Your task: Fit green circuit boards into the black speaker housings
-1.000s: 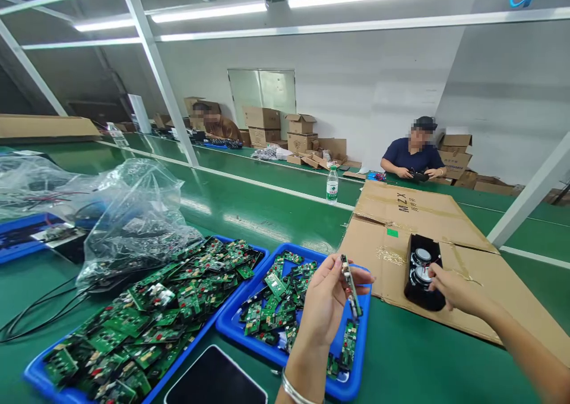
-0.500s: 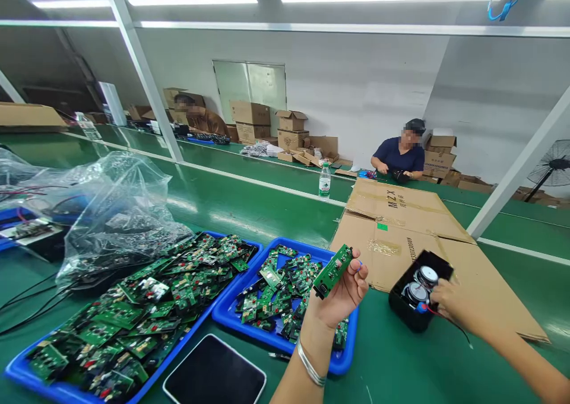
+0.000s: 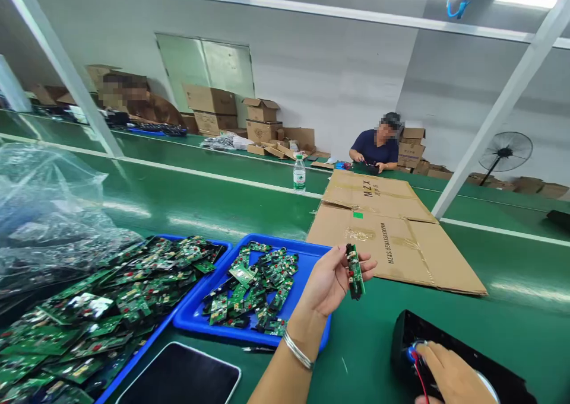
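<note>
My left hand grips a slim green circuit board with black parts on it, held upright above the bench. My right hand is closed over the near side of a black speaker housing, its fingers reaching inside. Against those fingertips sits a small blue part, and a red wire runs from it. A pale speaker rim shows beside the hand; the rest of the inside is hidden. Left of my left wrist, a blue tray contains loose circuit boards.
A larger heap of boards and clear plastic bagging lie at left. A dark tablet rests in front. Flattened cardboard and a water bottle stand beyond. Two people sit across the benches.
The speaker housing has come nearer and turned, with my right hand at it. My left hand has turned the circuit board from slanted to upright. The view has swung right.
</note>
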Available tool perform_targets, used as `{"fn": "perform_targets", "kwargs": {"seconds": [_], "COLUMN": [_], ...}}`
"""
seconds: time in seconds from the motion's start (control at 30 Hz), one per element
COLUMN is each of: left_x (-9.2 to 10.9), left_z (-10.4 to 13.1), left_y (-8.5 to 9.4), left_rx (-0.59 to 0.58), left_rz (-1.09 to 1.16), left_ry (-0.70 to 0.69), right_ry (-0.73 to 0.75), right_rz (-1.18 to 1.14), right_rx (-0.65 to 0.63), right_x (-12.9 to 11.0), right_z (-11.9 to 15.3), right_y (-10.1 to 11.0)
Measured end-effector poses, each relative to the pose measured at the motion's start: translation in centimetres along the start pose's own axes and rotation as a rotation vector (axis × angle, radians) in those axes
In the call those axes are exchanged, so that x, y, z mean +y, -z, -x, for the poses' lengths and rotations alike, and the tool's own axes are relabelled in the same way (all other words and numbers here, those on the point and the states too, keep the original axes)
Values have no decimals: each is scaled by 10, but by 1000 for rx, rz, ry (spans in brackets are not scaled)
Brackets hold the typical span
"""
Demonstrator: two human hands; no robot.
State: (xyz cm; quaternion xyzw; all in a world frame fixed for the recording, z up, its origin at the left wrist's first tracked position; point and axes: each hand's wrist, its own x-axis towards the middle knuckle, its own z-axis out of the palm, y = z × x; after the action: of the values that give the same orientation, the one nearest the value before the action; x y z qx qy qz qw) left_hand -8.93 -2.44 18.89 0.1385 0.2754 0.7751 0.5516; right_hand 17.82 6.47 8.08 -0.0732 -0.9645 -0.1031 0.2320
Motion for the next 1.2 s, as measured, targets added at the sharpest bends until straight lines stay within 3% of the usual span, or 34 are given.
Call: {"fn": "perform_targets", "kwargs": {"seconds": [0.07,0.13,0.3,0.37,0.47,0.57,0.67,0.8,1.03,1.2], "left_x": [-10,-20,-39,-47,-60,-72,-78,-80,-95,-111], "left_z": [-1,-3,-4,-4,-6,-8,-10,-11,-7,-3], "left_y": [-6,-10,-16,-18,-21,-23,-22,-20,-22,-23], "left_rx": [21,12,-78,-91,-65,-63,-74,-33,102,142], "left_rz": [-80,-139,-247,-275,-314,-381,-599,-824,-654,-640], "left_ry": [-28,-17,45,58,53,41,-31,-175,-303,-309], "right_ry": [-12,-51,-309,-481,-766,-938,-930,-825,-557,-497], "right_rz": [-88,-251,-705,-844,-1141,-1342,-1325,-1211,-540,-326], "right_rx": [135,172,101,113,186,205,134,17,283,383], "right_x": [-13,-23,-23,-15,-5,-3,-3,-3,-11,-9], "right_z": [-10,-20,-46,-57,-71,-78,-78,-77,-76,-78], "right_y": [15,32,65,64,46,27,23,33,30,23]}}
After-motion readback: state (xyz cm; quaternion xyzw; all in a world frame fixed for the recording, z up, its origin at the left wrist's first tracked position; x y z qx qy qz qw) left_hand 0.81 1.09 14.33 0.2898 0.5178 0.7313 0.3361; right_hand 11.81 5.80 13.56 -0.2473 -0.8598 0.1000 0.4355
